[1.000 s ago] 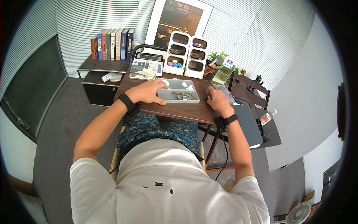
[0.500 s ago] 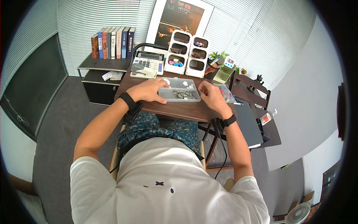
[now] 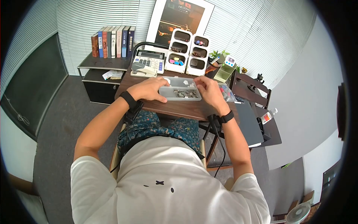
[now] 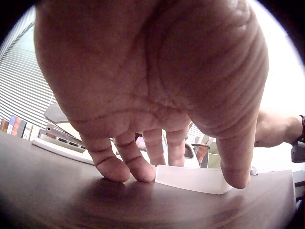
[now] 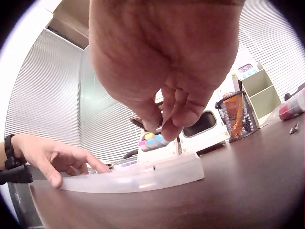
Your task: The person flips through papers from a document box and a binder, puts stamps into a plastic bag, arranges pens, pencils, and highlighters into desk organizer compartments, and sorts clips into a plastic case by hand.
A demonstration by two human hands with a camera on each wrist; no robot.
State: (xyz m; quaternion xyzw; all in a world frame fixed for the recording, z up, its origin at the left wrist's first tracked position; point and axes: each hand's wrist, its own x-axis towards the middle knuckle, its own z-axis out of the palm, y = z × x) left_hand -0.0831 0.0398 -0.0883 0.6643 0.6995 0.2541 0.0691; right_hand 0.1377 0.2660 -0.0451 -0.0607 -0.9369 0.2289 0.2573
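A clear plastic box (image 3: 179,99) with two long compartments lies on the brown desk. Small metal pieces (image 3: 185,93) fill part of its near compartment, and a few white pieces (image 3: 186,83) lie in the far one. My left hand (image 3: 149,89) holds the box's left end, thumb (image 4: 236,174) at the near corner and fingers spread toward the far side. Over the right end hovers my right hand (image 3: 209,91), fingertips drawn together above the rim in the right wrist view; I cannot tell whether something small is between them.
A calculator (image 3: 151,61), a stapler (image 3: 143,70) and a white organizer (image 3: 177,52) stand behind the box. To the right are a clear bag of coloured things (image 3: 226,92), a mesh pen holder (image 5: 236,114) and small metal bits (image 5: 294,128) on the desk.
My right hand has moved left and away from me, from the desk beside the bag to above the box's right end. The left hand stays at the box's left end.
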